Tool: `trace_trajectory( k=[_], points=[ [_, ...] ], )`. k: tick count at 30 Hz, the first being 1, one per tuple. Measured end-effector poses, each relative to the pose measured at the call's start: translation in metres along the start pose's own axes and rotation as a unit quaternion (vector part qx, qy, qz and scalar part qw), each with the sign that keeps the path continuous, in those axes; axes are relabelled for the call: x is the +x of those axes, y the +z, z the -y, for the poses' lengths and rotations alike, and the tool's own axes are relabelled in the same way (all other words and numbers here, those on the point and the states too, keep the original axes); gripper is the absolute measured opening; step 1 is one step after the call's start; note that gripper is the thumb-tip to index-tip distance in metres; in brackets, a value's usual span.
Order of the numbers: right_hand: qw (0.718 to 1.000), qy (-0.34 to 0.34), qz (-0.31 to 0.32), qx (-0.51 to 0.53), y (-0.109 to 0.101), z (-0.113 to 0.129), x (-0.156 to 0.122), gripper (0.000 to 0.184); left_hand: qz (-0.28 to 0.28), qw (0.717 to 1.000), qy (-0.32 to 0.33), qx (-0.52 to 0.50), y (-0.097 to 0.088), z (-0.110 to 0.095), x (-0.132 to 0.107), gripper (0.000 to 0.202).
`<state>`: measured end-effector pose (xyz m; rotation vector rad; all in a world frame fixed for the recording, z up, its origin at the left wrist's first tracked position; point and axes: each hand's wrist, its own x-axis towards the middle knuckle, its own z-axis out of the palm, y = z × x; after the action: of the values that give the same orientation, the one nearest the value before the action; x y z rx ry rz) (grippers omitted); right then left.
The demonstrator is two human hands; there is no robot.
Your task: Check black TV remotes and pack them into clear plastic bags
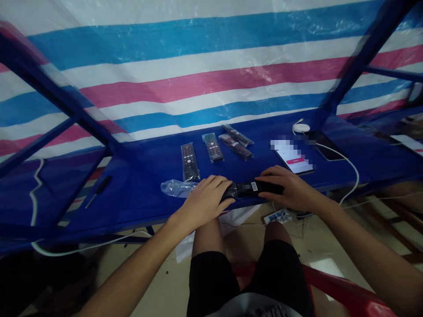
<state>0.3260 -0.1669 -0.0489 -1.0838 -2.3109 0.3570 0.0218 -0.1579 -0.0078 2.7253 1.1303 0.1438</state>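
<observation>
A black remote control [246, 189] with a small white label lies crosswise near the front edge of the blue table [142, 167]. My left hand [207, 197] is closed over its left end, where a clear plastic sleeve [177, 188] sticks out to the left. My right hand [287, 187] grips the right end between thumb and fingers. Just beyond my left hand is a remote in clear plastic [190, 162], buttons up. Another wrapped remote [213, 148] rests behind it to the right.
Two more wrapped items [236, 146] lie farther back. To the right are a lit phone [292, 157], a dark phone [327, 146] and a white oval device [301, 128] by a white cable [353, 169]. A screwdriver [99, 190] lies left. Blue frame posts [360, 57] flank the striped sheet.
</observation>
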Motion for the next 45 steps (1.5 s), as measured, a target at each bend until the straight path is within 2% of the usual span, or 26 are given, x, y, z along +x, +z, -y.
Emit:
trace_trajectory(
  k=[3, 7, 12, 15, 19, 25, 30, 34, 39, 45],
  points=[
    [0.999, -0.030, -0.023, 0.009, 0.003, 0.001, 0.004, 0.042, -0.005, 1.000, 0.006, -0.028, 0.003, 0.002, 0.002, 0.048],
    [0.994, -0.074, -0.083, -0.001, 0.011, 0.002, 0.008, 0.041, 0.004, 0.997, 0.015, -0.076, -0.005, 0.007, 0.010, 0.046],
    [0.989, -0.086, -0.114, -0.022, 0.019, 0.014, 0.015, 0.040, 0.060, 0.986, 0.009, -0.156, -0.019, 0.008, 0.023, 0.035],
    [0.991, -0.079, -0.105, -0.019, 0.021, 0.018, 0.019, 0.039, 0.060, 0.988, -0.016, -0.144, -0.022, 0.005, 0.028, 0.045],
    [0.995, -0.052, -0.087, -0.017, 0.023, 0.014, 0.020, 0.037, -0.009, 0.999, -0.007, -0.044, -0.021, 0.002, 0.025, 0.063],
    [0.999, -0.005, -0.039, -0.010, 0.020, 0.013, 0.017, 0.039, 0.024, 0.999, 0.019, -0.016, -0.011, 0.004, 0.020, 0.040],
    [0.999, 0.047, -0.008, -0.001, 0.003, 0.006, 0.006, 0.047, -0.013, 1.000, 0.020, -0.009, -0.006, 0.008, 0.014, 0.061],
    [0.996, 0.089, 0.013, 0.008, -0.005, -0.005, -0.007, 0.045, -0.019, 0.999, 0.023, -0.031, -0.004, 0.013, 0.008, 0.049],
    [0.993, 0.107, 0.000, 0.040, 0.000, 0.002, -0.003, 0.040, -0.029, 0.998, 0.017, -0.053, 0.002, 0.015, 0.008, 0.040],
    [0.994, 0.096, -0.023, 0.051, 0.011, 0.019, 0.010, 0.036, -0.029, 0.998, 0.008, -0.047, 0.002, 0.009, 0.015, 0.045]
  ],
)
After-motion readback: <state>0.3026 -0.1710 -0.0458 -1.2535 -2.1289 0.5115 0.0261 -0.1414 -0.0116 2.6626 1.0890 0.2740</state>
